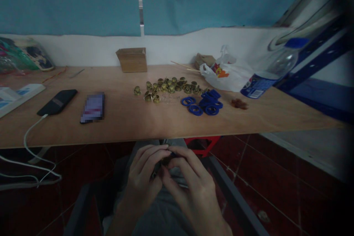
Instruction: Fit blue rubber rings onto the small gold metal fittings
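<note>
Over the lap, below the table's front edge, my left hand and my right hand meet with curled fingers around a small dark object. Fingers cover most of it, so its shape cannot be made out. Beyond them, several brass-coloured round pieces lie scattered on the wooden table. Several blue rings are heaped to their right. A small reddish-brown pile lies right of the rings.
A phone, a dark power bank with a white cable and a power strip are on the left. A cardboard box stands at the back. A plastic bag and a tilted bottle are on the right.
</note>
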{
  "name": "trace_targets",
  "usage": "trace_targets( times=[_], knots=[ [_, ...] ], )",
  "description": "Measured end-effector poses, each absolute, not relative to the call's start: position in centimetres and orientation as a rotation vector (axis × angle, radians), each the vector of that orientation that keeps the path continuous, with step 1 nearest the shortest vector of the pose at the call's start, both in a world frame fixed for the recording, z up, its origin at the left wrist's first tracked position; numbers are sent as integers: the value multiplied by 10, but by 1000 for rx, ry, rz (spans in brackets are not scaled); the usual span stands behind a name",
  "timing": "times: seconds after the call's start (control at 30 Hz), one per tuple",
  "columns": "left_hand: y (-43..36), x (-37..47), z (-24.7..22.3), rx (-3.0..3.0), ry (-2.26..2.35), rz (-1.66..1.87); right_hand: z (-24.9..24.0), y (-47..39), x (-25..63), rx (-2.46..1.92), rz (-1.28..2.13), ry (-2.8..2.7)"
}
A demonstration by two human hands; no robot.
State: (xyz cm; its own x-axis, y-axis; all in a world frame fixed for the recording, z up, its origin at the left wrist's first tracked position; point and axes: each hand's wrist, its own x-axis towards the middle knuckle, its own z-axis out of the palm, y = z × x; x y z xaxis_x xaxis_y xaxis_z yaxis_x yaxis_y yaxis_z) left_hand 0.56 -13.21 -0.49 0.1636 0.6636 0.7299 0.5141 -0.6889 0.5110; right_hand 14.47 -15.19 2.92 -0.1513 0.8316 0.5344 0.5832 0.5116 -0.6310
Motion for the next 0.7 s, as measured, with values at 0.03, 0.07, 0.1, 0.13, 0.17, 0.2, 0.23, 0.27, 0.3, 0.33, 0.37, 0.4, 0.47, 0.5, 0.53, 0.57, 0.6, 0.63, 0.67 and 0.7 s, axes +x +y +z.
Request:
trace_targets(
  times=[0.03, 0.07, 0.1, 0.13, 0.17, 0.2, 0.23, 0.27, 0.3, 0.33, 0.37, 0.4, 0.47, 0.5, 0.53, 0.57, 0.6, 0.63, 0.67, 0.7],
  knots=[
    [-132, 6, -5, 2277, 1166, 1554, 29, -152, 145, -1181, 346, -1847],
    [-132, 6, -6, 2274, 1166, 1551, 29, -153, 146, -1187, 349, -1846],
    [-132, 6, -6, 2273, 1163, 1552, 29, -153, 146, -1190, 354, -1848],
    [-132, 6, -6, 2274, 1161, 1552, 28, -153, 146, -1189, 361, -1852],
    [-132, 6, -6, 2273, 1161, 1552, 28, -154, 146, -1190, 366, -1854],
    [-132, 6, -6, 2270, 1160, 1554, 28, -154, 147, -1189, 367, -1856],
    [-132, 6, -6, 2266, 1158, 1560, 28, -154, 146, -1188, 367, -1858],
    [-132, 7, -6, 2259, 1157, 1565, 28, -153, 146, -1190, 366, -1859],
    [-132, 7, -6, 2250, 1154, 1569, 29, -153, 146, -1192, 363, -1859],
    [-132, 8, -5, 2241, 1151, 1573, 28, -153, 146, -1193, 358, -1858],
    [-132, 8, -5, 2234, 1148, 1579, 28, -152, 146, -1193, 355, -1858],
    [-132, 8, -5, 2228, 1151, 1581, 28, -152, 146, -1193, 356, -1860],
    [-133, 9, -5, 2220, 1158, 1581, 27, -151, 145, -1193, 362, -1865],
    [-133, 9, -6, 2220, 1160, 1579, 27, -150, 145, -1194, 368, -1868],
    [-133, 9, -6, 2219, 1164, 1576, 26, -150, 145, -1194, 373, -1870],
    [-133, 10, -7, 2220, 1164, 1573, 26, -150, 145, -1193, 379, -1871],
    [-132, 10, -8, 2219, 1165, 1574, 26, -149, 145, -1193, 384, -1869],
    [-132, 10, -8, 2218, 1164, 1578, 27, -149, 145, -1194, 387, -1866],
    [-132, 11, -9, 2216, 1163, 1582, 27, -149, 145, -1196, 391, -1863],
    [-131, 11, -9, 2216, 1158, 1587, 28, -148, 146, -1199, 396, -1859]
  ],
)
